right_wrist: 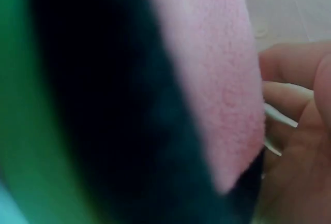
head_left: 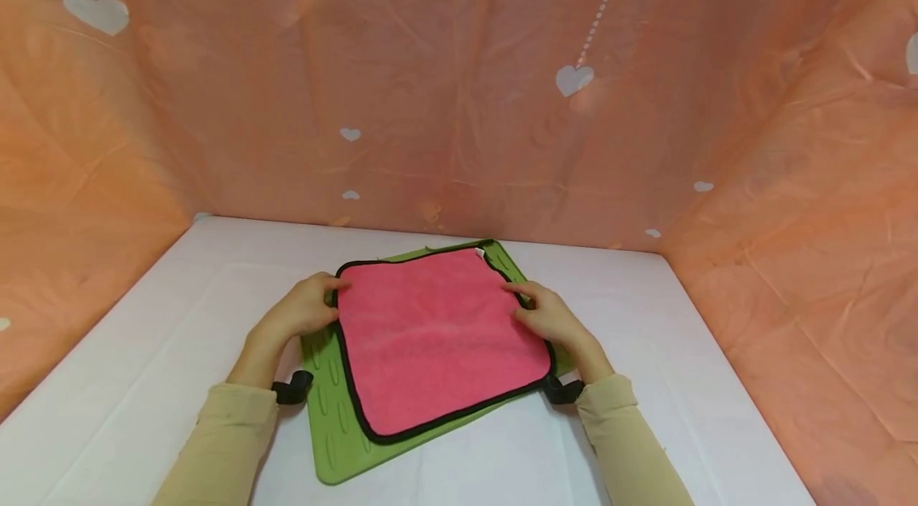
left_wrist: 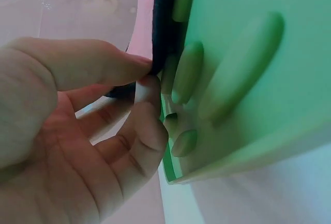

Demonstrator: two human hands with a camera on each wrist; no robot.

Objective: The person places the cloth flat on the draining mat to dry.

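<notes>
A pink square cloth [head_left: 437,339] with a black border and a small white tag lies over a green mat [head_left: 333,426] with raised oval ridges. At the cloth's left edge, my left hand [head_left: 310,305] pinches the black border; thumb and forefinger meet on it in the left wrist view, just beside the mat [left_wrist: 227,115]. On the opposite side my right hand [head_left: 548,316] holds the right edge, thumb and forefinger over the pink face. Part of that hand [right_wrist: 295,131] is hidden behind the cloth [right_wrist: 217,69] in the right wrist view.
Under the mat is a white table surface [head_left: 179,339]. Orange sheeting with pale hearts [head_left: 459,92] encloses the back and both sides. Black wrist straps [head_left: 292,388] show near both sleeves.
</notes>
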